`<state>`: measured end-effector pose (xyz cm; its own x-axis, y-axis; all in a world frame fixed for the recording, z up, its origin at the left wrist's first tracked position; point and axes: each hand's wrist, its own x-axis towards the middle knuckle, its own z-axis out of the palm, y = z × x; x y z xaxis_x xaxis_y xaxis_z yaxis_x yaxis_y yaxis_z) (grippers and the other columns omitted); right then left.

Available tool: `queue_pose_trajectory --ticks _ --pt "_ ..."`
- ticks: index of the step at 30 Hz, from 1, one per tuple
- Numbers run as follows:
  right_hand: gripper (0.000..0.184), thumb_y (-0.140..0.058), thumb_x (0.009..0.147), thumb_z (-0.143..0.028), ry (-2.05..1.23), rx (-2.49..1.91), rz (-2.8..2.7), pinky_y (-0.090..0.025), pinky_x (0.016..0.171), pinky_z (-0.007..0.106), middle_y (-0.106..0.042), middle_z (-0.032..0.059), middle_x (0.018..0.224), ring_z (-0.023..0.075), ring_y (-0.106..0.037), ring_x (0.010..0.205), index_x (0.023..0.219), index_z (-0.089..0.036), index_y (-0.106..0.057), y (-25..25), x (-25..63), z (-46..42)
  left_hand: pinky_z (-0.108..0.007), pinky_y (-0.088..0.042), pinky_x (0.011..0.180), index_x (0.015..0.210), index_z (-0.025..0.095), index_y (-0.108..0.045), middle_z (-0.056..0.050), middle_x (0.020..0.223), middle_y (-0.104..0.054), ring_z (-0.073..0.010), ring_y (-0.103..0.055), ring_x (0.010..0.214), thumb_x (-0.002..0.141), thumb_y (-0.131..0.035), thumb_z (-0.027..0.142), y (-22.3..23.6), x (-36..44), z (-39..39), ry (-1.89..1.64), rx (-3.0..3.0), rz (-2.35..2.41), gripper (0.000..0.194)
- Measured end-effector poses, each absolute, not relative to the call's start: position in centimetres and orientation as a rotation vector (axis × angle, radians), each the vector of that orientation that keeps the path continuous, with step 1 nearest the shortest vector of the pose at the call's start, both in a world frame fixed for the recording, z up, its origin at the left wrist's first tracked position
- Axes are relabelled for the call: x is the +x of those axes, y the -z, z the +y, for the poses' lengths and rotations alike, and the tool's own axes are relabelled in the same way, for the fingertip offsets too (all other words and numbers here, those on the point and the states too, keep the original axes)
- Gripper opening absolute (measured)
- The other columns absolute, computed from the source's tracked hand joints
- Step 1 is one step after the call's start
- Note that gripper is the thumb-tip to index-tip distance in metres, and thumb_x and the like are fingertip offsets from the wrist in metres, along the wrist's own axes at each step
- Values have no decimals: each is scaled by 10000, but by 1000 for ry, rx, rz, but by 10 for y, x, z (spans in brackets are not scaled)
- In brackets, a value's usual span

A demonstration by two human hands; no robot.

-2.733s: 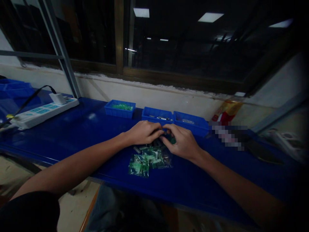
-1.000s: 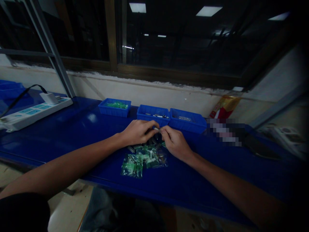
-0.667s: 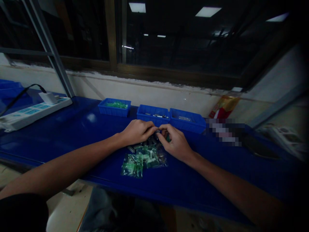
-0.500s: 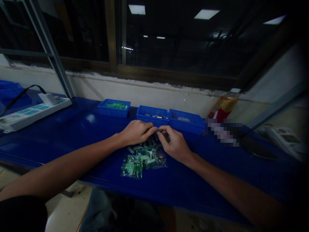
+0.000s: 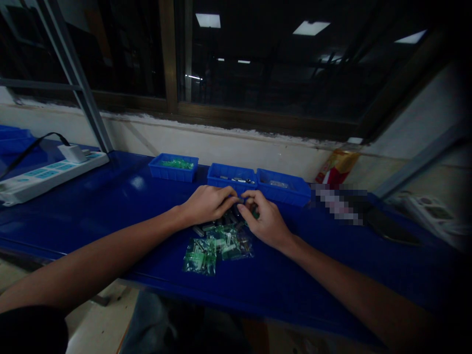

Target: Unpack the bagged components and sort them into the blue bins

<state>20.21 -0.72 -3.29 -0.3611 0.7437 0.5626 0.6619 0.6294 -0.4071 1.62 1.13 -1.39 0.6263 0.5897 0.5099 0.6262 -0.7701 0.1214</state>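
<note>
My left hand (image 5: 210,202) is closed in a pinch, thumb and forefinger on a small dark metal part (image 5: 240,200). From the other side, my right hand (image 5: 268,219) curls its thumb and forefinger around the same part; its exact shape is too small and dim to make out. Below the hands lies a heap of short metal pieces (image 5: 199,231), partly covered by them. In front of the heap, clear green-printed plastic packets (image 5: 199,256) with parts inside lie flat on the blue table (image 5: 155,260).
Along the wall stand a blue bin of green packets (image 5: 173,172), a blue bin of metal parts (image 5: 231,184) and another blue bin (image 5: 283,195). A white power strip (image 5: 55,174) lies left. A dark flat device (image 5: 393,228) and a red-gold bag (image 5: 337,167) are right.
The view has shifted slightly. My fingers have moved a little around the small part, which shows more plainly between them now. The packets and bins stay in place.
</note>
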Motion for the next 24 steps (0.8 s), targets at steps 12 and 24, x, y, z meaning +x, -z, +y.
queue_pose_trajectory --ticks 12,24 --pt "162 -427 854 -270 -49 -1066 -2165 -400 652 281 -564 28 715 144 -527 672 812 -170 -548 31 200 -9 -243 -396 552 869 153 -582 -26 675 -628 -134 -592 607 912 -319 346 14 15 13 776 -2794 -1030 329" --pt "233 -370 879 -264 -136 -1049 -2109 -387 602 264 -562 17 668 134 -528 642 691 -191 -487 28 201 -9 -236 -428 568 1050 174 -515 -19 752 -643 -131 -608 655 897 -373 333 14 15 11 833 -2821 -963 262"
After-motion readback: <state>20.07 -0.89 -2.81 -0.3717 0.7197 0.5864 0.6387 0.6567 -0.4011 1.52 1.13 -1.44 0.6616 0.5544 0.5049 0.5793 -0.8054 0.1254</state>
